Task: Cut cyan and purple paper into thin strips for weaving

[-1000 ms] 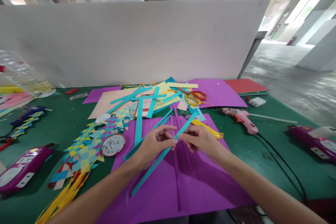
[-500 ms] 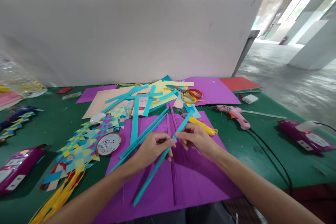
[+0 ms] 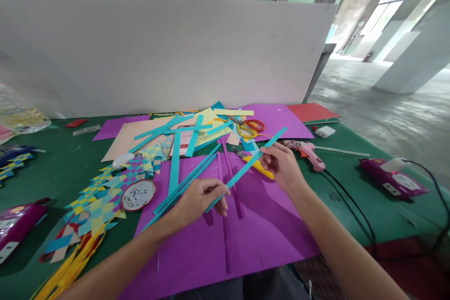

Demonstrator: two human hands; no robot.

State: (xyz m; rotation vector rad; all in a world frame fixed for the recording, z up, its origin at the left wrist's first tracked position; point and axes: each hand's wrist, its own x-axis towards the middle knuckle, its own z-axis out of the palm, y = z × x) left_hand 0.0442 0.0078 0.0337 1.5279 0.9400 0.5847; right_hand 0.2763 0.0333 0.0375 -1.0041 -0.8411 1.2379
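Observation:
A narrow teal paper strip [image 3: 244,169] slants up to the right between my two hands. My left hand [image 3: 206,199] pinches it near its lower end, thumb over curled fingers. Farther up, my right hand [image 3: 284,165] grips it between thumb and fingers, and the strip's tip sticks out beyond. Below both hands lies a purple sheet [image 3: 190,253] with folded purple strips [image 3: 227,239] on it. Several folded teal strips [image 3: 191,176] rest beside my left hand. A yellow-handled cutter [image 3: 262,168] lies partly behind my right hand.
A pink glue gun [image 3: 309,152] with a cord lies at right, near a purple power strip [image 3: 397,178]. At left are a dish of small googly eyes [image 3: 138,195] and woven paper pieces [image 3: 98,213]. Scissors [image 3: 251,126] lie at the back, before a white partition [image 3: 168,56].
My right hand has moved right and slid up the teal strip, away from my left hand. The strip's lower end has drawn up toward my left hand. The view has shifted slightly.

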